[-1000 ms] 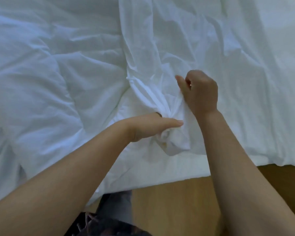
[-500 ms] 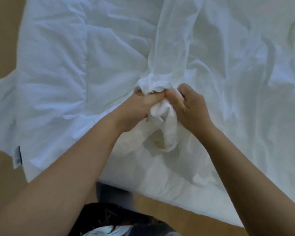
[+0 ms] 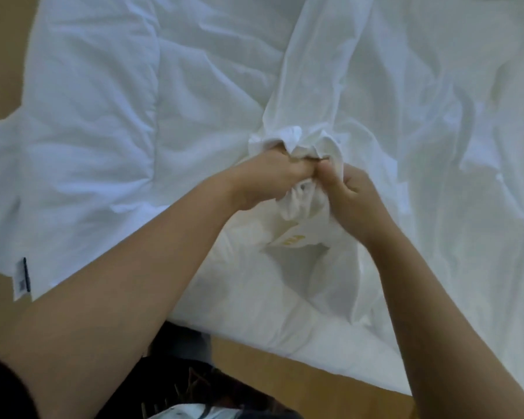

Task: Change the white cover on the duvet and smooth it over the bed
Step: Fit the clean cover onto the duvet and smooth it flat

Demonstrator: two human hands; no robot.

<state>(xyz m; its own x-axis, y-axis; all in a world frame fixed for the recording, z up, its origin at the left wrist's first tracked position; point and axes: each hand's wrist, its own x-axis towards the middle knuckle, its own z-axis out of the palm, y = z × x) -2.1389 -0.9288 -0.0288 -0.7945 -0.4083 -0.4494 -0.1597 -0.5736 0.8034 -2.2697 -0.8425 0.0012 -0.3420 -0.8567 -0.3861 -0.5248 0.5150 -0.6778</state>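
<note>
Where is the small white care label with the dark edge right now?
In the head view, the care label hangs at the far left, on the corner of the white duvet, left of the left forearm.

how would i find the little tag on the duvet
Start at the duvet spread on the left. Follow it down to its near left corner, hanging over the wooden floor. The tag hangs there: a small white label with a dark edge, unlike the plain white fabric.

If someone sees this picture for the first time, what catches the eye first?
Two bare hands meet at the centre: the left hand and right hand both clutch a bunched wad of white cover. Around them spreads the rumpled duvet, with a small label at its left corner.
</note>
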